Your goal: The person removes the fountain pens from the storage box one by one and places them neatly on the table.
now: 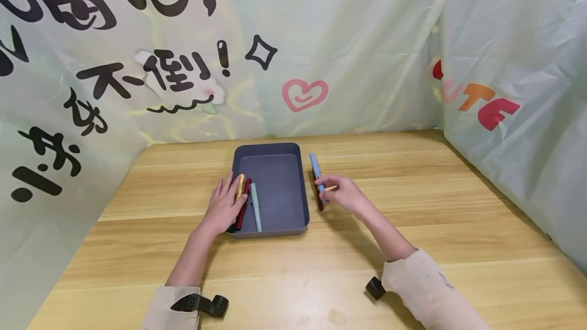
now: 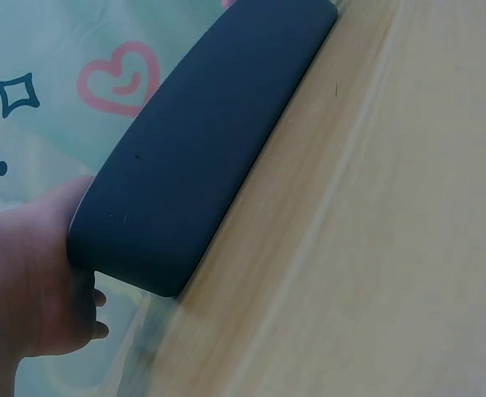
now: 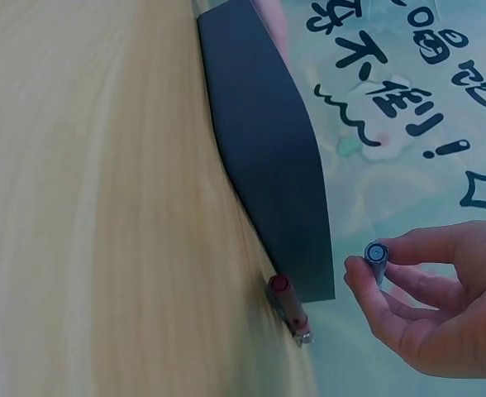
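The left hand point(image 1: 223, 207) rests, grip loosely spread, at 9 o'clock on the tray point(image 1: 282, 192); at 3, the right hand point(image 1: 343, 195) pinches a blue pen point(image 1: 315, 166) above a red pen point(image 3: 290, 306).

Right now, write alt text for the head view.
A bare right hand pinches a blue pen over a dark red pen on a wooden table. The left hand rests at the left side of a gray tray holding several pens.

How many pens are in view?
5: yellow pen, maroon pen, pale-blue pen in the grey rectangular tray; blue pen in the right hand; second maroon pen on the wooden table. The left hand may hide more.
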Demonstrator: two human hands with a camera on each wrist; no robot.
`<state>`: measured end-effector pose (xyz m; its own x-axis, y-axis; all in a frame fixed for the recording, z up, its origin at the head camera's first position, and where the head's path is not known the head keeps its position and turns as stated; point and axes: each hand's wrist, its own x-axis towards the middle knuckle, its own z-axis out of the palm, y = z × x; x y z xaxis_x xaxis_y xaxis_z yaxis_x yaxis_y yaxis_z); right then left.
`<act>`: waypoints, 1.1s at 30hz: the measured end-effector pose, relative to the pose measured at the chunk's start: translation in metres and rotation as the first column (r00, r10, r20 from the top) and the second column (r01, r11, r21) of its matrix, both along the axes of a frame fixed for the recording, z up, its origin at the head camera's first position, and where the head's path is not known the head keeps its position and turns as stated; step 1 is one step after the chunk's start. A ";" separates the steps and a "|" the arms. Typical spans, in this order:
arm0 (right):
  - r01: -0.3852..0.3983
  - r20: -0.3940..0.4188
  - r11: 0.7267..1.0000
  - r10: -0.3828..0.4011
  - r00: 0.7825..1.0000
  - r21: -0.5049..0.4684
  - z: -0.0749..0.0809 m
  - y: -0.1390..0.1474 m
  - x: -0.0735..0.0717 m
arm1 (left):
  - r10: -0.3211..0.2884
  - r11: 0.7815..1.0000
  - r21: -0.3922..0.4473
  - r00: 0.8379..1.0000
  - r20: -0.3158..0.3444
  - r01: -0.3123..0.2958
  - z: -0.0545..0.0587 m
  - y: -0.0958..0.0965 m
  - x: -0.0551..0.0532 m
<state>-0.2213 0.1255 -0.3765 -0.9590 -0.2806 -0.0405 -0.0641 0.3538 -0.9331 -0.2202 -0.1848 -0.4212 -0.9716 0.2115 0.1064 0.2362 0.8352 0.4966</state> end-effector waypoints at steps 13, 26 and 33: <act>0.040 0.006 0.999 -0.040 0.999 0.001 -0.014 0.015 -0.005 | -0.001 1.000 -0.005 1.000 0.009 0.001 0.000 0.000 0.000; 0.073 0.038 0.997 -0.073 0.997 -0.009 -0.025 0.021 -0.012 | 0.000 1.000 -0.006 1.000 0.002 0.000 0.000 0.000 0.000; 0.115 0.079 0.993 -0.115 0.990 0.010 -0.029 0.022 -0.011 | 0.000 1.000 -0.006 1.000 0.003 0.000 0.000 0.001 0.001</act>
<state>-0.2325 0.1473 -0.4056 -0.9785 -0.1684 -0.1187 0.0512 0.3597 -0.9317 -0.2196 -0.1841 -0.4208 -0.9719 0.2119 0.1025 0.2347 0.8380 0.4926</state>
